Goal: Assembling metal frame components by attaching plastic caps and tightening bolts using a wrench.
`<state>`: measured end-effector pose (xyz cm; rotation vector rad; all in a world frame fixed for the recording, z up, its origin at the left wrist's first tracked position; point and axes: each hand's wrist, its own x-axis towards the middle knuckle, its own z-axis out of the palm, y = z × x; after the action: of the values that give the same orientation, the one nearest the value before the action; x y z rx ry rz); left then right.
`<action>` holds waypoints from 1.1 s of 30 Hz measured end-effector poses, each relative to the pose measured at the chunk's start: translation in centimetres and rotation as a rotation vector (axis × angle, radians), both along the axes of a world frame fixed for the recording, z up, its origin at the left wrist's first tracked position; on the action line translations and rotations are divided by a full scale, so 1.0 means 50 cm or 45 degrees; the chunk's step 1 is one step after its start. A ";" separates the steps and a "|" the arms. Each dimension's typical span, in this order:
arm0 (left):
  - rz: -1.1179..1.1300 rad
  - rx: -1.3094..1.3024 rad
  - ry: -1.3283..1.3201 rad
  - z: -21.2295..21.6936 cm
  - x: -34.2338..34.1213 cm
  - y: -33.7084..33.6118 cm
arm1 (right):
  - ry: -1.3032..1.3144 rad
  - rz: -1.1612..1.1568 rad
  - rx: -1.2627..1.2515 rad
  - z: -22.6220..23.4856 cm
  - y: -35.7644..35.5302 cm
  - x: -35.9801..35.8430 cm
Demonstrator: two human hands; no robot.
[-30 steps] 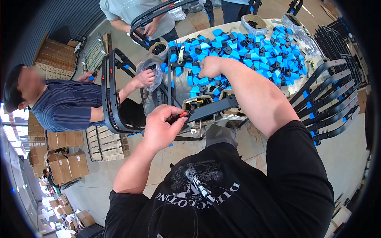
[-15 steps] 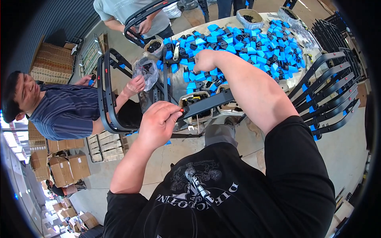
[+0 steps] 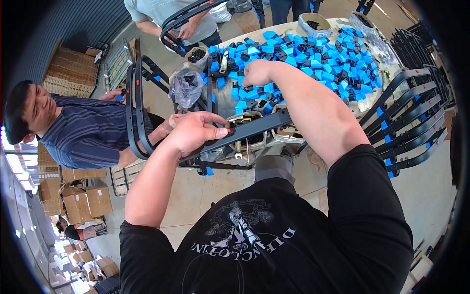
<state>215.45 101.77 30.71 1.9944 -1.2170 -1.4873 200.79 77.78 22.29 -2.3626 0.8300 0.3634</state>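
Note:
My left hand (image 3: 196,131) grips a black metal frame bar (image 3: 262,124) slanting across in front of me. Its thumb lies on top beside a small red piece (image 3: 230,131), and its index finger stretches along the far edge. Over the table, my right hand (image 3: 257,73) is closed, fingers curled down at the near left side of a pile of blue and black plastic pieces (image 3: 318,63). Its fingertips are mostly hidden, and I cannot see what they hold.
Small-part bins (image 3: 243,117) sit under the bar, near an open-end wrench (image 3: 239,156). Curved black frames (image 3: 411,115) lean at right. A co-worker in a striped shirt (image 3: 93,127) stands left, near a plastic bag (image 3: 187,87); another person (image 3: 171,19) works across the table.
My left thumb and index finger have spread from a pinch at the red piece. The co-worker's near hand has left the plastic bag and moved down behind my left hand. My right hand stays over the pile.

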 end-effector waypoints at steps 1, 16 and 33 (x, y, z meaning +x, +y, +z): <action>0.003 0.038 0.085 -0.010 0.007 -0.002 | -0.007 -0.005 0.016 0.005 0.003 -0.001; 0.092 -0.834 -0.568 -0.045 0.038 0.094 | -0.038 -0.092 0.040 -0.008 -0.011 -0.005; 0.102 -1.204 -0.904 -0.081 0.020 0.377 | -0.237 -0.137 0.051 0.015 0.326 -0.129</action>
<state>216.44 120.64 26.64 1.8119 -1.6330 -0.0043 194.36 94.09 23.05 -2.2627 0.8486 0.1126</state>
